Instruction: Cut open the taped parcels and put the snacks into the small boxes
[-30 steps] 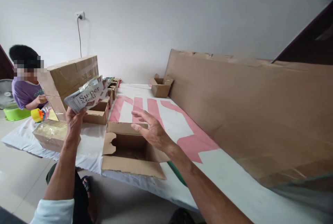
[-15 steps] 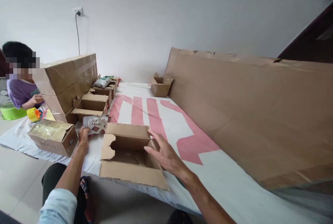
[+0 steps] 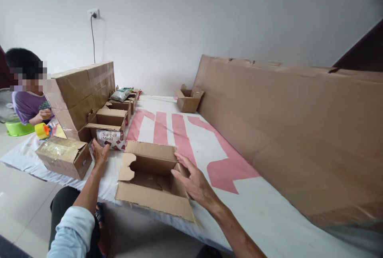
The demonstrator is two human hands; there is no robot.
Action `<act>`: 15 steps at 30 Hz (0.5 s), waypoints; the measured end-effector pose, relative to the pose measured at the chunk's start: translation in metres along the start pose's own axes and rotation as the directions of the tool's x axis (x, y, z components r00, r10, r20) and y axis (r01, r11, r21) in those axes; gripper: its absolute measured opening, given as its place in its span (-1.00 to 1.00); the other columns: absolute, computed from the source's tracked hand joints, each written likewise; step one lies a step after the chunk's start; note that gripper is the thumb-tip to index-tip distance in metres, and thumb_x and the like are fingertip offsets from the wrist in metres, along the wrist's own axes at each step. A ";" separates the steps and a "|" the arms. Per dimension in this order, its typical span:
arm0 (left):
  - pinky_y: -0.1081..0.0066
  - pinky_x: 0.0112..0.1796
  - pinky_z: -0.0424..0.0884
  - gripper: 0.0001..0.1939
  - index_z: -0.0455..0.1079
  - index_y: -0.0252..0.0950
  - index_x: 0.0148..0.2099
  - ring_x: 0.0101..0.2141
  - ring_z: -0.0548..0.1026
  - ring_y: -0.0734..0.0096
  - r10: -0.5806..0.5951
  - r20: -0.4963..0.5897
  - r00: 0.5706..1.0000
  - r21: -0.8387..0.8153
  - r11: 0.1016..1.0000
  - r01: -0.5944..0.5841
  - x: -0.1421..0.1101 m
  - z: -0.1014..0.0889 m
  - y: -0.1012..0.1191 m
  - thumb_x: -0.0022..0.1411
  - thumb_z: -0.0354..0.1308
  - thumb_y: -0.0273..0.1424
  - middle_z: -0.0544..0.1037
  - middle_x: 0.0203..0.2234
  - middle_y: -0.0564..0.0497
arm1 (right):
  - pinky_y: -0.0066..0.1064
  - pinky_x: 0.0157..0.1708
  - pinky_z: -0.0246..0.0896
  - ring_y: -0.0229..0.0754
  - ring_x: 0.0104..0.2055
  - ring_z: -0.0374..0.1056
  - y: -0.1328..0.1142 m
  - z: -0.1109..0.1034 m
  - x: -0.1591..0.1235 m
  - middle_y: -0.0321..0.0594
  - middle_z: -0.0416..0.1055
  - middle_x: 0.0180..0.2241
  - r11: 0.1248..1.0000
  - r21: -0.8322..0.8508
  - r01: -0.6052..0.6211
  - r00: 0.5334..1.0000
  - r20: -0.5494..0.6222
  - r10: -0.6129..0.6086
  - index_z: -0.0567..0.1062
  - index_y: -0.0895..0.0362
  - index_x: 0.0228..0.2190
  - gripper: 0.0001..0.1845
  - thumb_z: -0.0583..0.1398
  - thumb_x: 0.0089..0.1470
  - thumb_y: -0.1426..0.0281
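Probably light and pliable, the pouch (image 3: 112, 139) is best pinched edgewise, with grip by the left hand (image 3: 100, 153) indiscernible and the right hand (image 3: 195, 180) unclenched.

The person's own arms. Between 8 and 9 o'clock, the left hand (image 3: 100, 152) is ending a left forearm (image 3: 89, 186) that is slanting toward 1 o'clock; its fingers (image 3: 95, 143) are pointing near 12 o'clock, its thumb (image 3: 107, 147) standing apart. At 6 o'clock, the right hand (image 3: 196, 180) is holding its thumb and fingers spread toward 10 o'clock, the right forearm (image 3: 236, 226) trailing toward 5 o'clock.
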State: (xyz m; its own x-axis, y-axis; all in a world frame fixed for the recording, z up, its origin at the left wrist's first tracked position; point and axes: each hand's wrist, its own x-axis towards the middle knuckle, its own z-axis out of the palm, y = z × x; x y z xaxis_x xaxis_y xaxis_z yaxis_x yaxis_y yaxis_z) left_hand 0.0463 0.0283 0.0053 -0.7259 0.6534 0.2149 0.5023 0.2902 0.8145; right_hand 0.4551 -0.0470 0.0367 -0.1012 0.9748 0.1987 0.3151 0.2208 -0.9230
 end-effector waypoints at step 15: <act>-0.41 0.32 0.33 0.32 -0.09 -0.33 0.72 0.55 0.04 -0.63 0.135 0.034 0.990 0.340 0.930 -0.138 -0.025 0.028 0.027 0.18 0.54 -0.04 -0.08 0.63 -0.59 | 0.15 0.47 0.30 0.27 0.46 0.40 0.015 0.013 0.003 0.05 0.52 0.38 0.994 0.108 0.002 0.999 -0.038 0.002 0.54 0.04 0.35 -0.16 0.37 0.18 -0.10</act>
State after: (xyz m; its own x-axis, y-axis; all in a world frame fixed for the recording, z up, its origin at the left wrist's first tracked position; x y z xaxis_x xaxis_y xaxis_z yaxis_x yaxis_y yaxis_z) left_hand 0.0909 0.0393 0.0071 -0.6352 0.7099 0.3043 0.7275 0.4175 0.5445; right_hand 0.4470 -0.0415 0.0190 -0.0642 0.9758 0.2091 0.2107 0.2180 -0.9529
